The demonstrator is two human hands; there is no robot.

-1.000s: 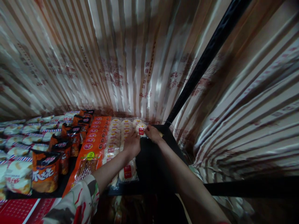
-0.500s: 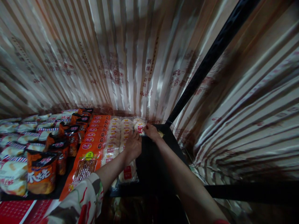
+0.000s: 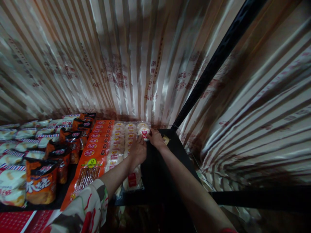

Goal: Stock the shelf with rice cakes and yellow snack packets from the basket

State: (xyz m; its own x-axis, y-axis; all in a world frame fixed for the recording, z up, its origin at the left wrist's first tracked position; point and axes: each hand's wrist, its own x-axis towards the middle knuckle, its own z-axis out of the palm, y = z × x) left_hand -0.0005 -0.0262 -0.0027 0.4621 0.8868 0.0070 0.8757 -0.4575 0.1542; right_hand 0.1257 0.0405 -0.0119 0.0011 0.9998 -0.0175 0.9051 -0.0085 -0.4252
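Surface (image 3: 157, 174), black, seen from its front edge, with two bare hands at work near the back edge. The red-labelled packet (image 3: 143, 128) is close to that back edge, just right of the rows of clear packets (image 3: 131, 132); whether it lies flat or leans cannot be told. The right hand (image 3: 155, 138), fingers curled inward, appears to pinch the packet's right side between thumb and fingertips. The left hand (image 3: 138, 150), palm down with fingers loosely bent, meets its near left side; whether it grips or merely steadies cannot be told. A pale item (image 3: 166, 139) lies beside the right hand, toward the back right corner.

Likely faults: too firm a push could send the packet over the back edge against the hanging sheeting (image 3: 136, 64), which looks too soft to stop it. Slick film could let it skid sideways or disturb the adjoining row. The left forearm and sleeve (image 3: 89, 200), reaching across from the front edge, could drag the foremost clear packets or the orange packets (image 3: 89, 165). An outward swing of the right hand could knock the pale item aside.
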